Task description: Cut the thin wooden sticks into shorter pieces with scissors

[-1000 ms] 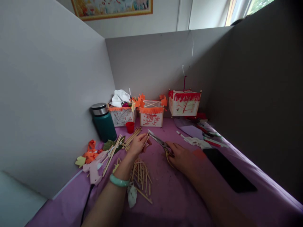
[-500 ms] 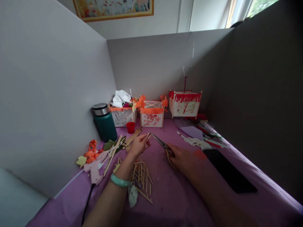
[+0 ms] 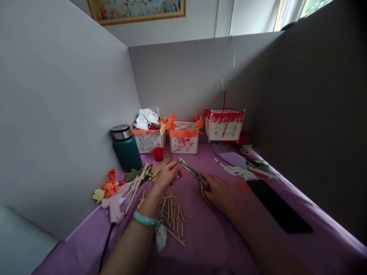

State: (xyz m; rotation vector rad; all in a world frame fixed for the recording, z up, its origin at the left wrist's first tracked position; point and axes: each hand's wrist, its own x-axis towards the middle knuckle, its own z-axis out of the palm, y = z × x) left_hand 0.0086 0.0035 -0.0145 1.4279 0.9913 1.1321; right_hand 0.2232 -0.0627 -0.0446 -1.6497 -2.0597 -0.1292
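Head view, near to far: a pale green bangle (image 3: 145,219) circles the left wrist, and cut wooden sticks (image 3: 172,214) lie scattered on the purple tablecloth (image 3: 206,244) just beside it; a black phone (image 3: 279,206) lies flat to the right, apart from the arms; the right hand (image 3: 219,191) is closed through the handles of the scissors (image 3: 193,173), whose blades point up-left and look slightly parted; the left hand (image 3: 168,175) has its fingers pinched on a thin wooden stick (image 3: 178,168), whose end meets the blade tips; longer sticks and orange paper scraps (image 3: 110,185) lie left of it; farther back stand a green flask (image 3: 126,149), a small red cup (image 3: 157,154) and three paper lanterns (image 3: 183,139) against the grey partition
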